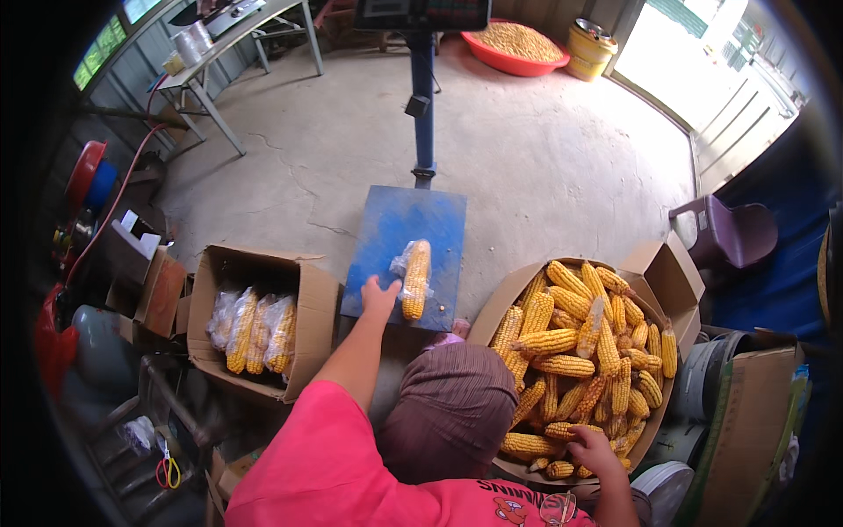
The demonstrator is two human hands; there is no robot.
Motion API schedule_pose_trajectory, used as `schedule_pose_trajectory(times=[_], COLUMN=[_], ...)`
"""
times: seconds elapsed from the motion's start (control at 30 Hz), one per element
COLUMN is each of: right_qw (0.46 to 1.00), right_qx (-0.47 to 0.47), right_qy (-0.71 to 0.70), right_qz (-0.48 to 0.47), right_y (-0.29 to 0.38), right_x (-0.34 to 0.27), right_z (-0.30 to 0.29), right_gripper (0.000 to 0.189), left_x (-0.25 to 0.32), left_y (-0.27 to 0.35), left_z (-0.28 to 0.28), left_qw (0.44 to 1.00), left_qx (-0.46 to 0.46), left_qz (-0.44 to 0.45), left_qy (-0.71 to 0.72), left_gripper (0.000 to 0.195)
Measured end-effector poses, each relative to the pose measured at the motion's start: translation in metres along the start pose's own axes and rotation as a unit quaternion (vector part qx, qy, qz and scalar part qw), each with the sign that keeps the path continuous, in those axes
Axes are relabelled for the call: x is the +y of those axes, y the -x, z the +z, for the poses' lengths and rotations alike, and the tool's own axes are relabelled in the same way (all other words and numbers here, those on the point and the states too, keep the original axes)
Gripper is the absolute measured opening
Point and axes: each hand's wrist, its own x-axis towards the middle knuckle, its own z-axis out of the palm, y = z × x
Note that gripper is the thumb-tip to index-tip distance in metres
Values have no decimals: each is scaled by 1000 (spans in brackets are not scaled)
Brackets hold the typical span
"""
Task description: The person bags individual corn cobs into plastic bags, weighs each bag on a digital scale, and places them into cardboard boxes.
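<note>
My left hand point(380, 296) is over the near left part of the blue scale platform point(408, 214), thumb and fingers apart and nothing in them. Just right of it, a corn ear point(416, 280) lies on the platform with clear plastic film point(400, 263) around or under part of it. At the right, my right hand point(589, 451) reaches into a cardboard box point(484, 319) heaped with bare yellow corn ears. Its fingers touch one end of a corn ear point(568, 431) near the front; whether they grip it is unclear.
Left of the scale, an open cardboard box point(313, 316) holds several plastic-wrapped corn ears point(253, 336). The scale's blue post point(423, 118) rises beyond the platform. Scissors point(168, 469) lie on a rack at lower left. A purple plastic stool point(731, 230) and a red basin of grain point(514, 62) stand farther off.
</note>
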Motion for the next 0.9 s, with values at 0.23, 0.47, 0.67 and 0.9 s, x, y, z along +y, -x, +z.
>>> schedule_pose_trajectory(times=[0.23,0.47,0.67,0.9], right_qw=[998,999,991,983], right_qx=[-1,-39,-14,68], right_qy=[43,-5,-129,-151], right_qz=[-46,-7,-19,-79], right_y=[-3,-3,3,-63], right_x=[38,43,37,-76], right_z=[0,-5,-14,-109], right_gripper=[35,40,36,30], left_x=[58,36,70,242], left_y=[-9,-17,5,63], left_z=[43,66,63,41], left_qw=[976,987,927,841], left_qx=[-131,-136,-240,-453], left_qz=[-60,-71,-83,8], left_qy=[-162,-46,276,297], left_gripper=[116,81,64,56])
